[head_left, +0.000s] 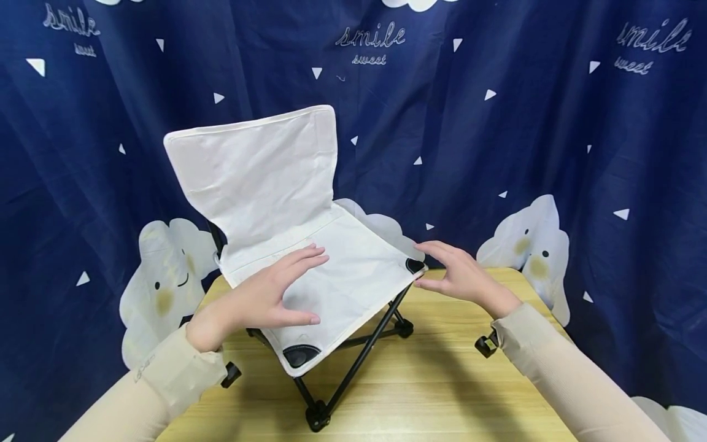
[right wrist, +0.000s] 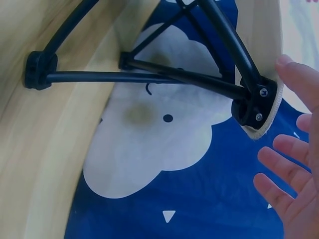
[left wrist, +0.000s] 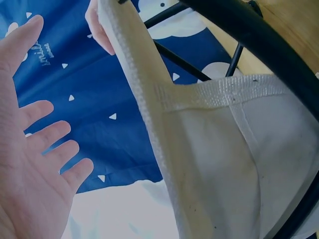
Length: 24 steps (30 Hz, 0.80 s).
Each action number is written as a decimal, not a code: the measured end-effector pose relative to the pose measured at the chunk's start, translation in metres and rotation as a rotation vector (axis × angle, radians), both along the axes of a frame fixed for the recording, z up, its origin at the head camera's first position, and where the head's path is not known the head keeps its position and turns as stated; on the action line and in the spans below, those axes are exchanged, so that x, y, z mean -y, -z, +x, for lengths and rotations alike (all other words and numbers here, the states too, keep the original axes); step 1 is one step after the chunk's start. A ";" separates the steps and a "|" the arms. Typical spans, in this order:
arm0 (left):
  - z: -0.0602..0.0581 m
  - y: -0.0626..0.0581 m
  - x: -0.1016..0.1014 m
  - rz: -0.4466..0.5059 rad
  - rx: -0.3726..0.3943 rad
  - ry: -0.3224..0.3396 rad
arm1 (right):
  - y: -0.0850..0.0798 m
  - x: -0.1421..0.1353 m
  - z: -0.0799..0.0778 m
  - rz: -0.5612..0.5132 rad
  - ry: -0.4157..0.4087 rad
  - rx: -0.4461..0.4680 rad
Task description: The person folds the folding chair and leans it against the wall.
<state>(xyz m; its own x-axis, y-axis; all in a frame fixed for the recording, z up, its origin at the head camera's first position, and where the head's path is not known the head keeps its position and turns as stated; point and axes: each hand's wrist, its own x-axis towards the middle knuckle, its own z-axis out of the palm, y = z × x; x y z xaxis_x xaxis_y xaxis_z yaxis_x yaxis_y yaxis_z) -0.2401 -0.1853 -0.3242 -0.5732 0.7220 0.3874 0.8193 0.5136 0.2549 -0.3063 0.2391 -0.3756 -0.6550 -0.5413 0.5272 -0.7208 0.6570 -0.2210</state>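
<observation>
A folding chair (head_left: 353, 258) with white fabric and black metal legs stands unfolded on a wooden table. Its backrest (head_left: 259, 172) rises at the far left. Over the left part of the seat hovers my left hand (head_left: 270, 298), fingers spread and holding nothing; the left wrist view shows its palm beside the fabric edge (left wrist: 144, 109). My right hand (head_left: 464, 276) is at the seat's right front corner (head_left: 415, 265), thumb and fingers apart around it. In the right wrist view the thumb (right wrist: 299, 82) lies close to that corner; whether it touches, I cannot tell.
The wooden table (head_left: 442, 368) extends under the chair and to its right. Behind hangs a dark blue curtain (head_left: 497, 141) with white clouds, triangles and lettering. A black leg foot (head_left: 317, 415) rests near the table's front.
</observation>
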 end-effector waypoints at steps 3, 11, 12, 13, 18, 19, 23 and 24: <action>0.004 -0.001 -0.001 -0.005 0.004 0.012 | 0.001 0.001 0.001 0.004 -0.003 0.004; 0.011 0.000 -0.004 -0.012 -0.017 0.068 | 0.004 0.002 0.000 0.011 -0.014 -0.007; 0.012 0.000 -0.004 -0.011 -0.020 0.075 | 0.005 0.003 -0.001 0.012 -0.016 -0.013; 0.013 0.000 -0.004 -0.012 -0.020 0.080 | 0.005 0.003 -0.001 0.012 -0.016 -0.018; 0.016 0.003 -0.005 -0.013 -0.002 0.086 | 0.007 0.004 -0.001 0.015 -0.021 -0.037; 0.016 0.004 -0.005 -0.013 0.002 0.086 | 0.008 0.004 -0.001 0.014 -0.023 -0.039; 0.018 0.008 -0.005 -0.012 0.016 0.095 | 0.009 0.005 -0.002 0.011 -0.032 -0.041; 0.018 0.009 -0.005 -0.014 0.014 0.098 | 0.009 0.005 -0.002 0.012 -0.034 -0.040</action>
<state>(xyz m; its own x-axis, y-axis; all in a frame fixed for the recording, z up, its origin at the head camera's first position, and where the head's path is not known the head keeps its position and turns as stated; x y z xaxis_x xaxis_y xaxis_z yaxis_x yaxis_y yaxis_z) -0.2225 -0.1804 -0.3336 -0.5047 0.7803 0.3693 0.8623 0.4344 0.2603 -0.3082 0.2341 -0.3847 -0.6147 -0.5692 0.5461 -0.7507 0.6347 -0.1835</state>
